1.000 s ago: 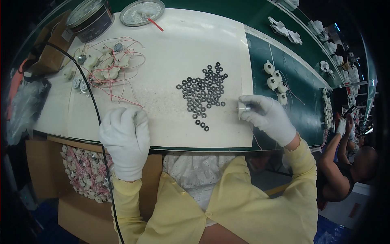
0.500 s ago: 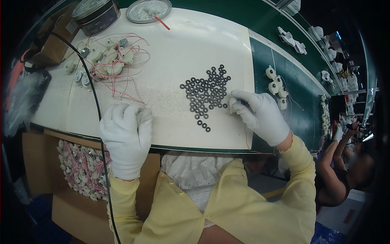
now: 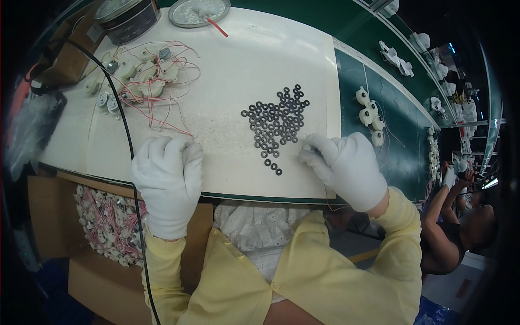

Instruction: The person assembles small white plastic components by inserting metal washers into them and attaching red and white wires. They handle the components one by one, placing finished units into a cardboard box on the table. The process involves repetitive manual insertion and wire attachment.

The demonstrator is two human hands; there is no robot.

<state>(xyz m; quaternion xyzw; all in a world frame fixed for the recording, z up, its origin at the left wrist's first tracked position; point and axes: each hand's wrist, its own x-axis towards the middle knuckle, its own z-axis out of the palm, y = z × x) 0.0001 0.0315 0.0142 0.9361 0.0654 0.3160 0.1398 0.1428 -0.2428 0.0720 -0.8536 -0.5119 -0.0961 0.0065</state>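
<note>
My left hand (image 3: 168, 170), in a white glove, is closed at the table's near edge, its fingers curled down. Whatever it may hold is hidden; the tip of a red wire lies just beyond its fingertips. My right hand (image 3: 344, 168), gloved alike, is pinched closed to the right of a patch of small black rings (image 3: 276, 122). The small cream motor in it is now covered by the fingers, and its thin wire (image 3: 327, 194) hangs down past the table edge. The rings lie flat in a loose cluster on the white tabletop (image 3: 227, 65).
Motors with tangled red wires (image 3: 149, 81) lie at the far left, near a dark tub (image 3: 130, 24) and a round lid (image 3: 189, 24). Several cream motors (image 3: 371, 116) sit on the green mat (image 3: 352, 76). A black cable crosses the left side. A carton (image 3: 51, 216) of wired motors stands below.
My right hand has turned and curled further, moving slightly left and down toward the rings; the motor seen between its fingers is now hidden. My left hand has stayed almost still.
</note>
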